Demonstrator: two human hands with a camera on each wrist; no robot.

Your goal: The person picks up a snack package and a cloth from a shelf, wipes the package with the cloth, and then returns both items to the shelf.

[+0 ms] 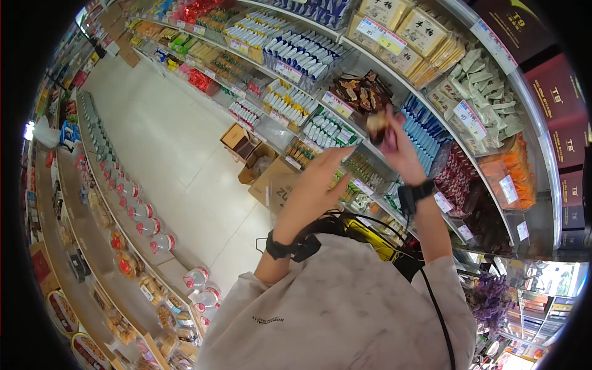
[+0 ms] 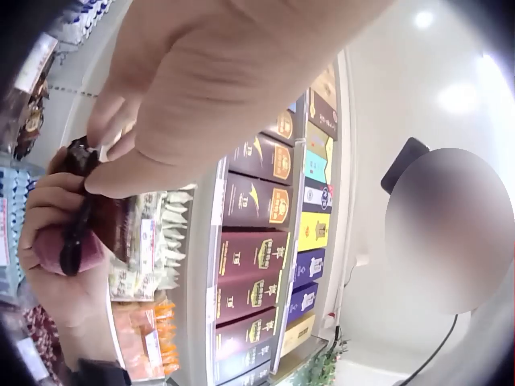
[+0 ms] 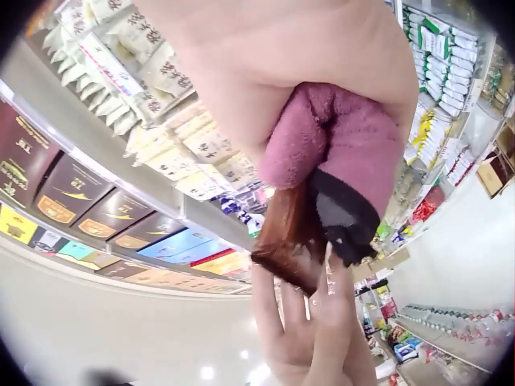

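Observation:
My right hand [image 1: 398, 145] grips a shiny brown-wrapped snack packet [image 3: 282, 249] together with a bunched pink fuzzy cloth [image 3: 354, 149]. The cloth has a dark end that sticks out beside the packet. In the head view, the right hand is over the front of the snack shelves, close to a bin of brown-wrapped snacks [image 1: 361, 91]. My left hand [image 1: 314, 188] is lower and to the left, its fingers stretched toward the packet and its thumb spread. In the right wrist view, the left fingers [image 3: 326, 301] overlap the packet's lower end.
Tiered shelves of wrapped snacks [image 1: 305, 52] curve around the front and right. Dark red gift boxes [image 1: 558, 92] stand at the far right. Open cardboard boxes [image 1: 256, 163] sit on the pale floor [image 1: 179, 135]. A lower shelf [image 1: 74, 228] with jars and packs runs along the left.

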